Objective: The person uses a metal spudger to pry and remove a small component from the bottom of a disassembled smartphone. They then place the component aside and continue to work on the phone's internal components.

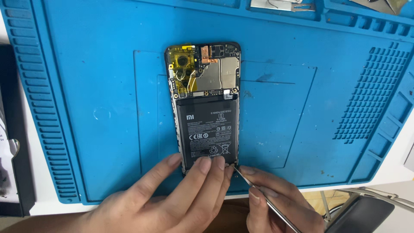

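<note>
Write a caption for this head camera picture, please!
Left hand steadies an opened phone on a blue mat; right hand pokes it with a tool.

The work mat (pixel 99 86) looks like matt blue rubber, ribbed along its edges; on it, the opened phone (pixel 206 103) shows a matt black battery (pixel 208 129), glossy yellow film and coppery foil; beside the phone's lower end, a thin metal tool (pixel 263 198) gleams.

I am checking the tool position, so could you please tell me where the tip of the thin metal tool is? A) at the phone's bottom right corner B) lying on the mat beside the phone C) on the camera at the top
A: the right hand holds the metal tool with its tip at the bottom right corner of the phone.
</note>
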